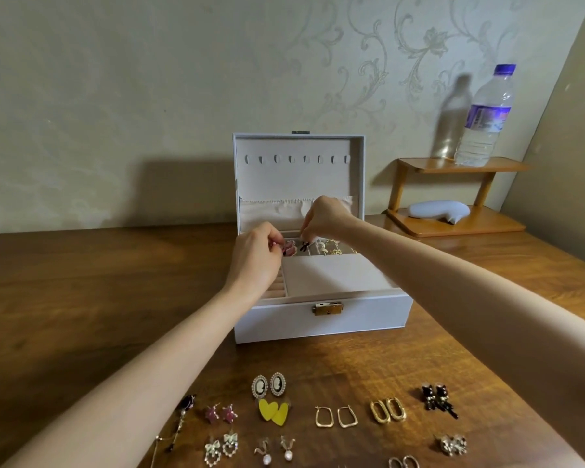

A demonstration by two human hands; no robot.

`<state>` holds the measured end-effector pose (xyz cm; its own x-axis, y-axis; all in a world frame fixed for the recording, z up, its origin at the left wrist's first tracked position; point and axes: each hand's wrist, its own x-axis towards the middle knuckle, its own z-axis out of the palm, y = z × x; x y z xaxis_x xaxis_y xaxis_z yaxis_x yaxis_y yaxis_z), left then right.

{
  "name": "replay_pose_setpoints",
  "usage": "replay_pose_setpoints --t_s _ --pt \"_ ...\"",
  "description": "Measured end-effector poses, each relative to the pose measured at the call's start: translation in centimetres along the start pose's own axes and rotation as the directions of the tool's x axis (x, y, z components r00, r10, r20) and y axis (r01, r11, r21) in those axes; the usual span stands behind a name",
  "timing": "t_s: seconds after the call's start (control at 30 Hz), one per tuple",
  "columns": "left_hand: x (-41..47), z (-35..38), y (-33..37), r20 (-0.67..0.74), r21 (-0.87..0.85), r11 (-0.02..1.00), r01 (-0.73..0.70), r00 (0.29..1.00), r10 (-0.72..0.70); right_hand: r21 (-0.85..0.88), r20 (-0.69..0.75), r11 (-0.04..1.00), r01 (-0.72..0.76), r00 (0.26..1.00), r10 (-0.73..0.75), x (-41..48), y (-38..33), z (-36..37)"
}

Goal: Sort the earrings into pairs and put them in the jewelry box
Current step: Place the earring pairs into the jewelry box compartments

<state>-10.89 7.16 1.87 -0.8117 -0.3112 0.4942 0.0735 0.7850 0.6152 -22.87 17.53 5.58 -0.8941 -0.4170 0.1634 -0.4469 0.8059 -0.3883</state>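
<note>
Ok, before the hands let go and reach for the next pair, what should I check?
1. The lid of the box is open and upright: ok.
2. The left hand pinches the pink earring over the back row: ok.
3. The right hand pinches the black earring beside it: ok.
4. Both earrings are seated in their slots: cannot tell, as the fingers hide them.
5. Their mates are already in the box: cannot tell.
6. The next pairs lie matched on the table, such as the cameo pair: ok.
</note>
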Motion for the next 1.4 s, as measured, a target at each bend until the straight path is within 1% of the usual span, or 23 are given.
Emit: replay_pose_setpoints --t_s 0.33,0.47,0.57,0.67,0.8,0.93,1.03,1.2,1.3,1.4 --pt "0.0 -0.1 0.1 0.01 -0.004 1.0 -0.001 1.0 0.001 0.047 0.071 0.999 -0.018 0.997 0.015 0.2 0.1 -0.5" --pt "0.1 0.0 0.1 0.014 -0.002 1.0 -0.002 1.0 0.002 0.057 0.01 0.998 -0.024 1.0 0.023 0.6 0.0 0.0" --pt "0.1 0.1 0.0 0.015 -0.009 1.0 0.005 1.0 -0.005 0.08 0.0 0.996 -0.037 0.999 0.037 0.6 0.0 0.2" --pt "0.1 0.1 -0.1 0.014 -0.003 1.0 0.008 1.0 -0.008 0.131 0.026 0.99 -0.046 0.999 0.043 0.6 0.0 0.4" --pt "0.1 0.1 -0.1 0.014 0.002 1.0 0.007 1.0 -0.007 0.172 0.086 0.985 -0.021 0.996 0.006 0.4 -0.2 -0.1" --pt "0.1 0.1 0.0 0.01 0.004 1.0 0.01 1.0 -0.01 0.183 0.076 0.983 0.006 0.997 -0.021 0.1 -0.2 -0.5" --pt "0.1 0.0 0.1 0.01 0.005 1.0 0.016 1.0 -0.016 0.204 0.074 0.979 -0.008 0.997 -0.008 0.1 -0.1 -0.5" --pt "0.1 0.0 0.1 0.011 0.004 1.0 0.023 1.0 -0.023 0.228 0.137 0.972 -0.052 0.99 0.021 -0.2 -0.2 -0.8" --pt "0.1 0.1 0.1 0.012 0.001 1.0 0.026 1.0 -0.026 0.221 0.15 0.974 -0.047 0.989 0.014 -0.3 -0.2 -1.0" --pt "0.1 0.0 0.1 0.012 -0.002 1.0 0.024 1.0 -0.024 0.181 0.151 0.983 -0.009 0.988 -0.019 -0.4 -0.3 -1.1"
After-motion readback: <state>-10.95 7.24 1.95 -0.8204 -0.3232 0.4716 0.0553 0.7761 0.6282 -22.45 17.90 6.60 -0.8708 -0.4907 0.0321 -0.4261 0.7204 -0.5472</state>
